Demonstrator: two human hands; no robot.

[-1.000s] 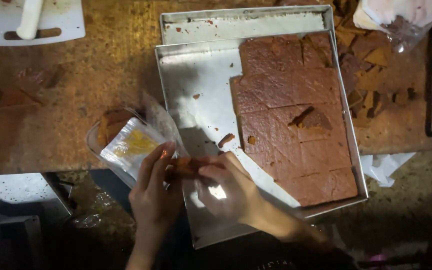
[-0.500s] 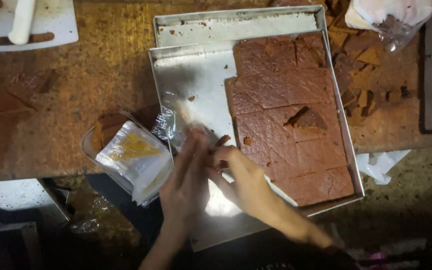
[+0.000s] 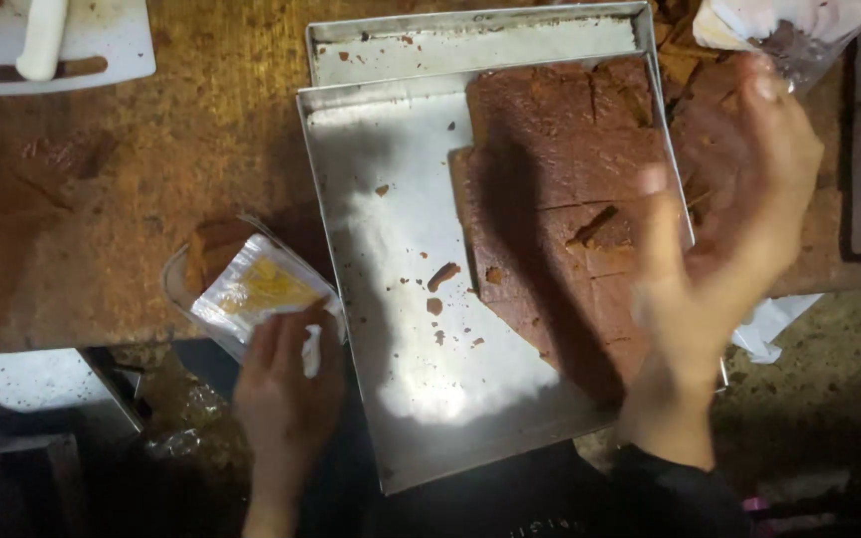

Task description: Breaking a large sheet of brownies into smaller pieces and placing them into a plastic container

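My left hand (image 3: 291, 384) holds the lower edge of a small clear plastic packet (image 3: 256, 294) with a yellow patch on it, at the near edge of the brown table, just left of the metal tray. A brown piece shows behind the packet. My right hand (image 3: 724, 234) is raised and blurred above the tray's right side, fingers spread, holding nothing. The shallow metal tray (image 3: 391, 249) carries a brown slab (image 3: 560, 169) cut into squares on its right half, with crumbs on the bare metal.
A second metal tray (image 3: 470, 40) lies under the first at the back. A white cutting board (image 3: 102, 40) with a white handle sits at the far left. Brown broken pieces (image 3: 685, 75) and a clear plastic bag (image 3: 789, 30) lie at the far right.
Both hands were together at the tray's near left corner on the packet. Now my right hand has swung up and right over the slab; my left hand stays on the packet.
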